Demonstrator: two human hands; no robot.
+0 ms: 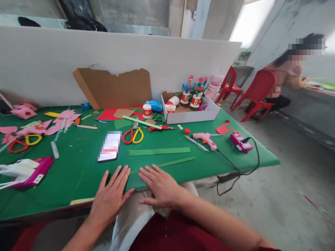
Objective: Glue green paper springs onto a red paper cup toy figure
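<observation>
My left hand (pixel 112 195) lies flat on the near edge of the green table, fingers stretched out, holding nothing. Beside it my right hand (pixel 161 186) also rests flat with its fingers extended, close to a narrow green paper strip (pixel 178 162). Part of that strip runs behind the right fingertips, so I cannot tell whether they touch it. A wider green strip (pixel 159 151) lies just beyond, parallel to the table edge. Past my left hand sit a phone (pixel 110 146) with a lit screen and scissors (pixel 133 134) with red and yellow handles.
A pink glue gun (pixel 205 139) and a purple power strip (pixel 241 142) with a trailing cord lie right. A white box (pixel 193 116) holds paper-cup figures. Another power strip (pixel 39 172) and pink paper pieces (pixel 62 122) are left. A person (pixel 285 73) sits at another table.
</observation>
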